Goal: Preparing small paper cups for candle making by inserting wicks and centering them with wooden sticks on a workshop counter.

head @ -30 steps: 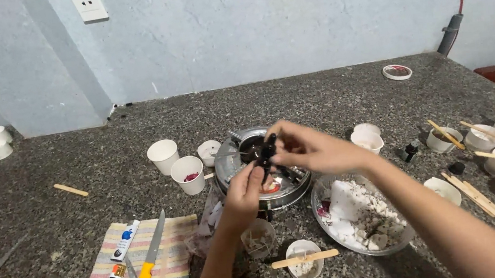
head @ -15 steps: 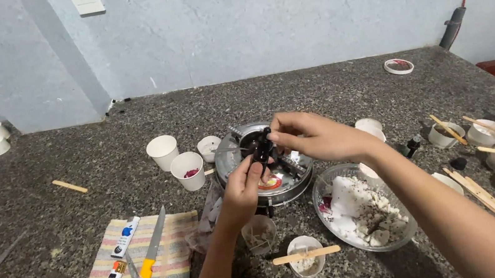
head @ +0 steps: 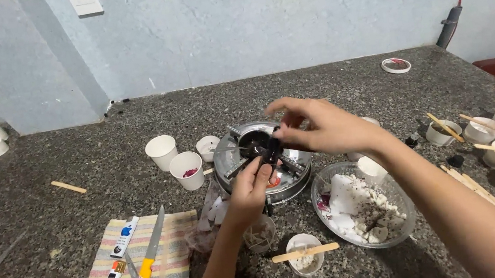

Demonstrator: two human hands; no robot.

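The head view looks down on a speckled stone counter (head: 328, 79) crowded with cups and sticks. Both hands meet over a small round metal stove (head: 261, 159) near the middle. The left hand (head: 249, 190) rises from below, its fingers pinched on the lower end of a small black object (head: 273, 150); it looks like a little bottle or clip, though the view is too small to be sure. The right hand (head: 322, 128) comes in from the right with its fingers curled narrowly on the top of the same object, so the two hands hold it between them, upright, just above the stove's rim. Held there, anything that falls from it would likely land in the dark pan on the stove rather than on the counter.

Just right of the stove is a glass bowl (head: 397, 230) with white chunks. Two white cups (head: 174, 160) stand left of it. Nearer the person lies a striped cloth (head: 176, 273) with a yellow-handled knife (head: 145, 268), scissors and small tubes, and a cup with a wooden stick (head: 305, 252) across it.
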